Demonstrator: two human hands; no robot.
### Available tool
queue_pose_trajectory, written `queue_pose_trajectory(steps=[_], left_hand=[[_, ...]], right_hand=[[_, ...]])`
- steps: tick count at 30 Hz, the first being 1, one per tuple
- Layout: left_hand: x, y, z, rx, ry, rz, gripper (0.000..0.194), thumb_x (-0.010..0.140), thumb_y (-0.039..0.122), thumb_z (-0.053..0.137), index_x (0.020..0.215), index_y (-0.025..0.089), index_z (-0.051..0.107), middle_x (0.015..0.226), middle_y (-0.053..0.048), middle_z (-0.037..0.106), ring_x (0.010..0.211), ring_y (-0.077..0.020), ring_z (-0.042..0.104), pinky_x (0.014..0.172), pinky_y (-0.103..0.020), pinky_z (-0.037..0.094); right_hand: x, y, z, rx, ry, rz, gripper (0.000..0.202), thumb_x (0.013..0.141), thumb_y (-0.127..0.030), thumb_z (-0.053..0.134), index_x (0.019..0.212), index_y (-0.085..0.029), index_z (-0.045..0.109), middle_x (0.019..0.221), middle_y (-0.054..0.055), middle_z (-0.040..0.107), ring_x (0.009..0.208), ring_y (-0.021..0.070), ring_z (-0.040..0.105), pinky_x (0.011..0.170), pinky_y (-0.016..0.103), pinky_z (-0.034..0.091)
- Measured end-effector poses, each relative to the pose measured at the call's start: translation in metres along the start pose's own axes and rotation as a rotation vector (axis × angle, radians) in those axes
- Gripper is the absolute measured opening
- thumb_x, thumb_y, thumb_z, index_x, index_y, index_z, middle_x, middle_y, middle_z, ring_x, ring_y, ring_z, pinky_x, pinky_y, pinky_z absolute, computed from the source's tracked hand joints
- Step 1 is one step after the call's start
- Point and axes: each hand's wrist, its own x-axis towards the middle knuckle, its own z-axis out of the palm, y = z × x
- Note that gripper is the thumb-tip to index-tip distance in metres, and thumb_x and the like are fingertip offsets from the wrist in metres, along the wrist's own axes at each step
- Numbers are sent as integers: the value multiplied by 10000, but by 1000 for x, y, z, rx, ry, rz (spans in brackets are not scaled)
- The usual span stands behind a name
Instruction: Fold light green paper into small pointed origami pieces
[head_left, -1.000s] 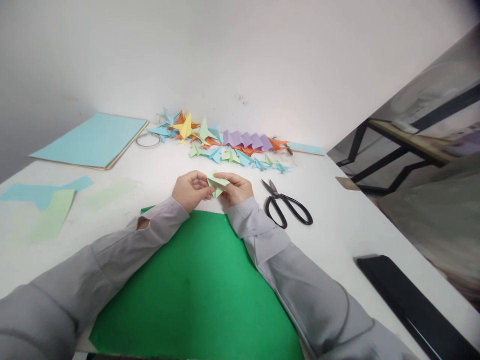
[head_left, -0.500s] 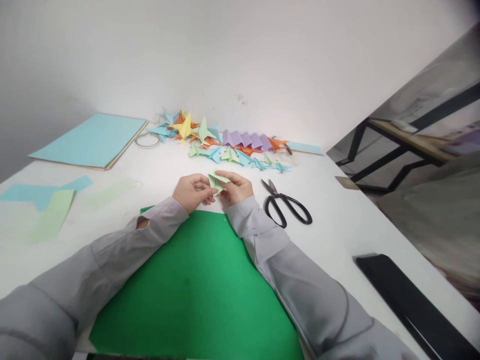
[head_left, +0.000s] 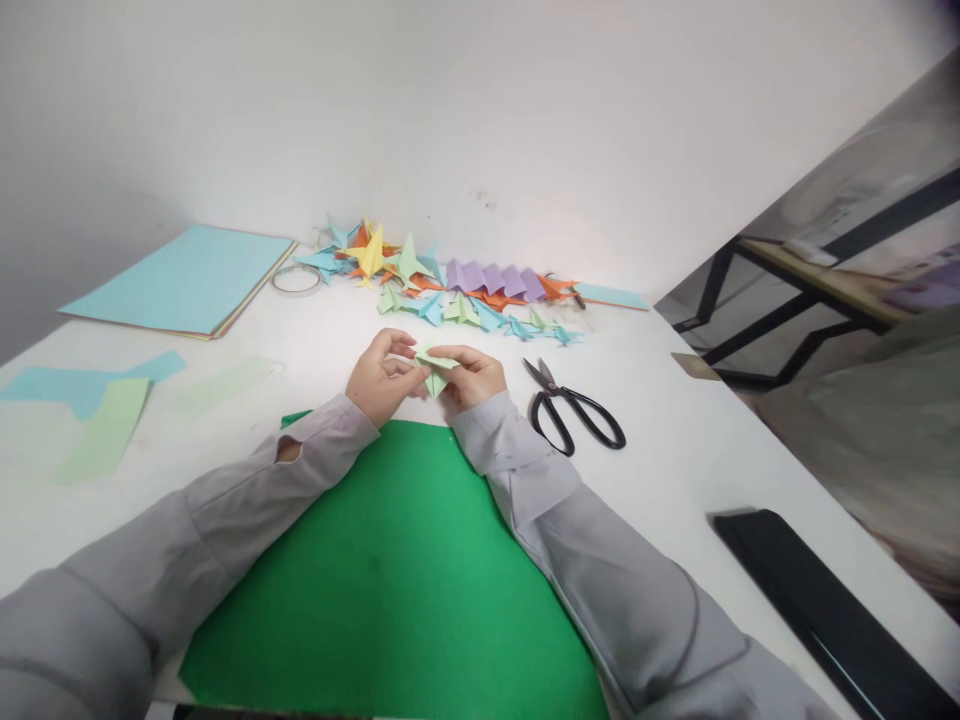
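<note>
The folded paper (head_left: pixel 436 381), pale green, is between the fingertips of both hands, just beyond the far edge of the green mat (head_left: pixel 390 570). The fingers of the left hand (head_left: pixel 380 378) are bent and partly spread, with the thumb and at least one finger meeting at the paper's left side; how firmly they press cannot be told. The fingers of the right hand (head_left: pixel 474 378) are closed on the paper's right side, the thumb below and a finger laid across the top.

Right of the right fingers, and near them, the scissors (head_left: pixel 559 393) lie with their blades slightly apart and their black handles toward the person. Beyond the fingertips, close to the wall (head_left: pixel 480 120), is a row of folded paper shapes (head_left: pixel 373 255) in yellow, orange, blue and green, with a purple pleated strip (head_left: pixel 495 281) among them. Farther left of the left fingers lie a roll of tape (head_left: pixel 295 280) and a stack of paper (head_left: pixel 187 278) with a blue sheet on top. Blue and green paper scraps (head_left: pixel 105 425) lie well to their left on the white table (head_left: pixel 645 510). A long black object (head_left: pixel 817 610) lies well to the right of the fingers, nearer the person.
</note>
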Motion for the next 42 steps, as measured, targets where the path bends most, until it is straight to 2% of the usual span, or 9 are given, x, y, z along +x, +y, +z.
queue_pose_trajectory(steps=[5,12,17,21,26,31,36,39,42], left_hand=[[3,-6,-4,22,-5,2,209,572,229,692,730,142,586,606,14,597,468,-96,568,456,-224,481],[3,-5,-7,127,121,-43,260,543,345,727,646,125,633,448,18,588,383,-94,529,383,-195,421],[2,-2,-4,137,155,-48,248,505,308,748,605,114,631,431,13,583,366,-98,529,366,-192,415],[3,-3,-4,130,145,-24,245,491,300,752,591,109,634,477,-4,602,368,-107,542,358,-203,427],[3,-4,-4,125,180,24,235,508,298,737,583,101,634,542,-25,623,369,-103,548,339,-196,433],[3,-5,-2,88,162,50,149,490,196,726,561,107,631,537,-7,619,369,-79,531,350,-185,451],[3,-4,-1,92,172,38,104,496,155,702,559,108,633,530,0,622,368,-76,530,351,-178,449],[3,-2,-2,116,185,-33,110,501,146,703,584,104,645,462,11,601,354,-82,524,343,-172,431],[4,-3,-4,104,142,-83,141,504,149,713,630,104,669,468,11,616,355,-84,527,351,-173,427]], right_hand=[[-5,-1,1,-104,-71,-47,112,522,-216,684,633,-203,686,580,-21,638,529,128,545,541,285,444],[-13,-19,7,-162,-133,47,161,516,-264,673,641,-170,635,457,-59,547,386,86,433,383,239,367],[-11,-17,9,-142,-91,85,125,509,-255,620,590,-180,563,441,-62,540,366,90,446,354,231,376],[-11,-14,10,-181,-61,39,123,536,-252,597,613,-194,521,439,-73,516,342,82,420,332,224,363],[-13,-12,10,-217,-13,-61,123,529,-204,589,633,-194,523,516,-76,492,370,74,414,320,211,352],[-13,-8,9,-263,-31,-121,66,558,-165,526,615,-190,545,449,-75,471,365,72,406,356,203,342],[-14,-8,9,-263,-34,-100,30,578,-194,545,607,-192,549,431,-70,469,361,78,408,360,211,337],[-14,-9,8,-263,-37,-123,69,595,-223,560,659,-197,559,501,-54,506,382,85,425,355,217,354],[-13,-8,5,-306,-45,-231,136,596,-258,603,720,-203,599,727,6,585,558,119,528,411,226,408]])
